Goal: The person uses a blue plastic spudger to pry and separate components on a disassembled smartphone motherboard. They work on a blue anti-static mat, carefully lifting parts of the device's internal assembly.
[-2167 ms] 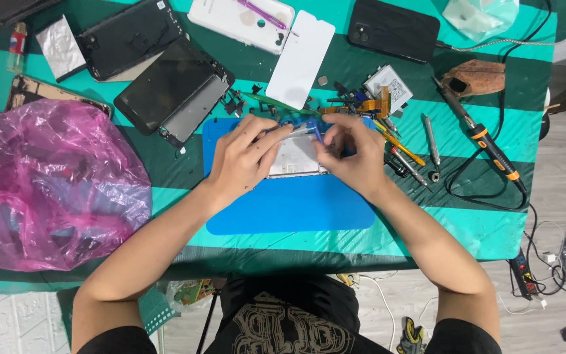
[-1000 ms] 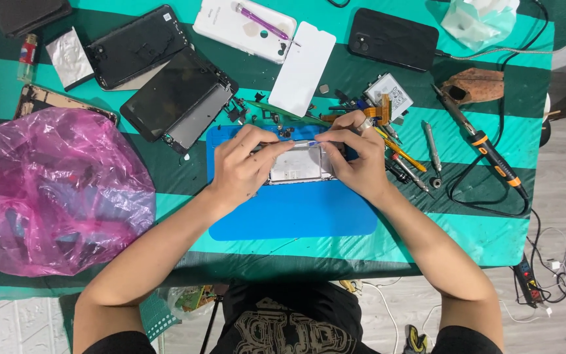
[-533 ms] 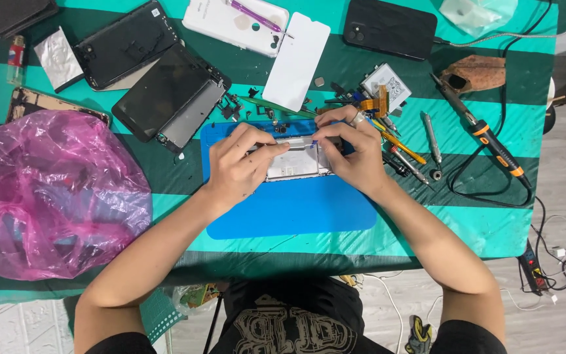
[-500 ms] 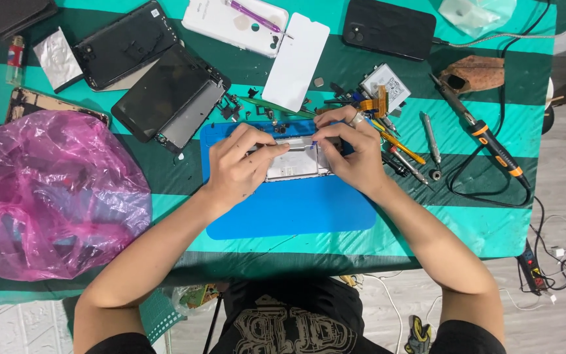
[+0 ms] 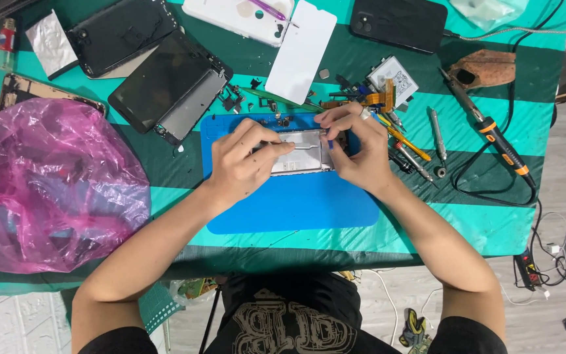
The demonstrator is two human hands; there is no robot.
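Looking down from your head camera, you have both hands over a blue mat [image 5: 296, 196] spread on a green striped tablecloth [image 5: 479, 223]. Your left hand [image 5: 247, 160] is closed around the left end of an opened phone frame [image 5: 301, 152], which lies flat near the top of the mat. Your right hand [image 5: 355, 147] pinches the frame's right edge, thumb and fingers together on it; whether a small tool sits between them you cannot tell from here.

The one real container is the pink plastic bag [image 5: 47, 183] at your left, crumpled and bulging, its contents only dark blurs through the film. A clear plastic bag [image 5: 486, 10] lies at the top right corner, too washed out to read.

As for packages, a silver foil pouch [image 5: 50, 42] sits top left beside a dark phone shell [image 5: 122, 33]. A white rectangular card [image 5: 301, 49] lies just above the mat. A small white battery with a printed label [image 5: 397, 75] rests near loose screws and an orange flex strip. A soldering iron [image 5: 486, 124] with orange bands lies well to your right, its cable looping toward the table's edge.
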